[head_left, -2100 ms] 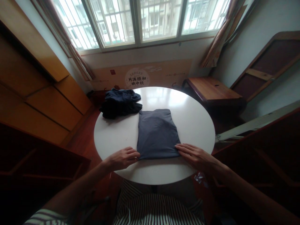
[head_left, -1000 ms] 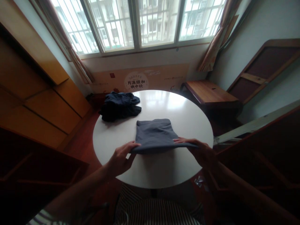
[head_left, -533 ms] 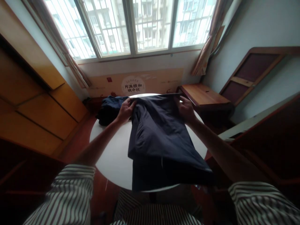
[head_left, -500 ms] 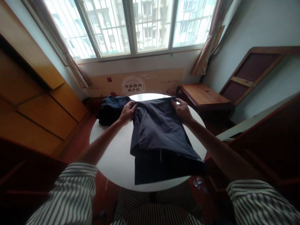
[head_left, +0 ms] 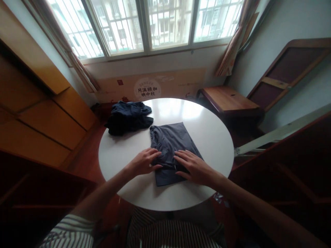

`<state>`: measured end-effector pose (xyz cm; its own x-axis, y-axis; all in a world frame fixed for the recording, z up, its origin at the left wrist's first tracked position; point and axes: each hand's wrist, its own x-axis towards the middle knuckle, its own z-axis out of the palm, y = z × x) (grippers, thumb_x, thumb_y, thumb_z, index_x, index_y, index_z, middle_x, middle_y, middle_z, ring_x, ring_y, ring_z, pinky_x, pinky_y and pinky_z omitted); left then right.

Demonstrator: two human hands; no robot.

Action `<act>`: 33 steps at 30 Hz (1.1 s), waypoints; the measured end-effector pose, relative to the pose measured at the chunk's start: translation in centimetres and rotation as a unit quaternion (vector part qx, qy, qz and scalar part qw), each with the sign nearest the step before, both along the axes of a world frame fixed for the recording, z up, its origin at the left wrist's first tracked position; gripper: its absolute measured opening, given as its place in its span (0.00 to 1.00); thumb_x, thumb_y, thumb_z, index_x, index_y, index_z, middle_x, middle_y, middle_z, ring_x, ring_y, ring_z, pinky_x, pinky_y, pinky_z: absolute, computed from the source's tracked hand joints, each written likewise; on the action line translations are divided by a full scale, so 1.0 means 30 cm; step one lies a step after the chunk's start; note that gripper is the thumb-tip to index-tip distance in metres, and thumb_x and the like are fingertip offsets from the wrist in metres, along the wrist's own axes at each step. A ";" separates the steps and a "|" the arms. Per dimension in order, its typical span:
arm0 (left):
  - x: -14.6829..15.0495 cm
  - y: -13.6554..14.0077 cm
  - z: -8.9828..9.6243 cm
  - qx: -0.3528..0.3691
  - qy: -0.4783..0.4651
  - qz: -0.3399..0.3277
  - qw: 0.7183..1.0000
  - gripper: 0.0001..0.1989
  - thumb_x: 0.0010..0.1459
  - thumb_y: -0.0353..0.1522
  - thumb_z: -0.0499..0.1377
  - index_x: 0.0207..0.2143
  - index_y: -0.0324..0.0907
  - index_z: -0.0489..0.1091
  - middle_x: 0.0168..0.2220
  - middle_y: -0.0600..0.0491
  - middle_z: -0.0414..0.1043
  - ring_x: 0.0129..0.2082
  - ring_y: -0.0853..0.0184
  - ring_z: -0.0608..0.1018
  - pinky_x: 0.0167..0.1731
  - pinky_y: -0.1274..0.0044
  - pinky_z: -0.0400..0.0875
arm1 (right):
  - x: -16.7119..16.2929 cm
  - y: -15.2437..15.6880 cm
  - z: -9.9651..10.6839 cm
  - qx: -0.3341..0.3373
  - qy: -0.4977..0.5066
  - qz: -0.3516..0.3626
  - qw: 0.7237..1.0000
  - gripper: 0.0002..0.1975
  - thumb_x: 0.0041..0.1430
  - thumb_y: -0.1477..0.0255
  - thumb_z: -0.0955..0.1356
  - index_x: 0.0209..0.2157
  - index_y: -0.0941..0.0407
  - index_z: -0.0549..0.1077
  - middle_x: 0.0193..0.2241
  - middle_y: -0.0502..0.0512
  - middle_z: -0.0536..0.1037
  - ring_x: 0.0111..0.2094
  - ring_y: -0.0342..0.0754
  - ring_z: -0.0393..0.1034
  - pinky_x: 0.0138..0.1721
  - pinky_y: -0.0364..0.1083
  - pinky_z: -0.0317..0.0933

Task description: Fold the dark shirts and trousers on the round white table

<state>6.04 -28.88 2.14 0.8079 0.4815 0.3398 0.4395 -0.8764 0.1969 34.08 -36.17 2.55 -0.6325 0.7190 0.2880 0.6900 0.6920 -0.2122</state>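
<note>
A dark grey pair of shorts point(head_left: 170, 137), or similar trousers, lies folded on the round white table point(head_left: 124, 187). My left hand point(head_left: 146, 161) rests at its left edge, fingers stretched over the cloth. On the right part of the same garment lies my right hand point(head_left: 192, 166), its fingers spread and flat. A white drawstring end shows close to the right fingertips. The part of the cloth under both hands is hidden.
A heap of dark blue and black clothes point(head_left: 129, 117) lies at the table's far left. Behind on the right stands a low wooden table point(head_left: 230, 98). Wooden cupboards point(head_left: 46, 124) line the left wall, below the barred window point(head_left: 144, 27) side.
The grey garment was held up by its top edge in both hands; now it lies on the table. Both hands have let go, come nearer to me and flattened onto it.
</note>
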 end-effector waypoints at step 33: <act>-0.052 -0.089 -0.034 -0.023 0.098 0.159 0.982 0.20 0.63 0.22 0.52 0.56 0.39 0.67 0.44 0.44 0.73 0.42 0.61 0.76 0.43 0.70 0.75 | -0.232 0.117 0.003 0.031 -0.099 -0.029 0.994 0.21 0.60 0.79 0.64 0.56 0.59 0.68 0.44 0.64 0.72 0.42 0.55 0.64 0.40 0.50 0.59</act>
